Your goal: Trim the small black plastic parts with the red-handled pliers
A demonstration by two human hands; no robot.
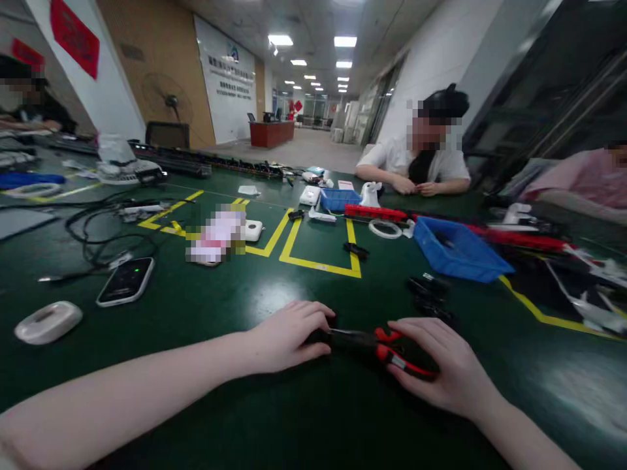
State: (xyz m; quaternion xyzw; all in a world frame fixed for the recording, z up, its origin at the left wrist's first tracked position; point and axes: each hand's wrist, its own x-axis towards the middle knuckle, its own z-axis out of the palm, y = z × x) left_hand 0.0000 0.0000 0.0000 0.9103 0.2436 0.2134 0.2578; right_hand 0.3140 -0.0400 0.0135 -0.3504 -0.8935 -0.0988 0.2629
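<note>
pliers (383,350) sit right of centre in the frame's lower half, grasped by the right hand (453,369); the left hand (289,336) curls at their far end, its hold unclear. likely plier work, calling next for steady alignment.

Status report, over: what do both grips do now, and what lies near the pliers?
Right grip on red-handled pliers. Left grip at the pliers' tips; any piece pinched there, unclear. Black items lie just beyond right grip.
</note>
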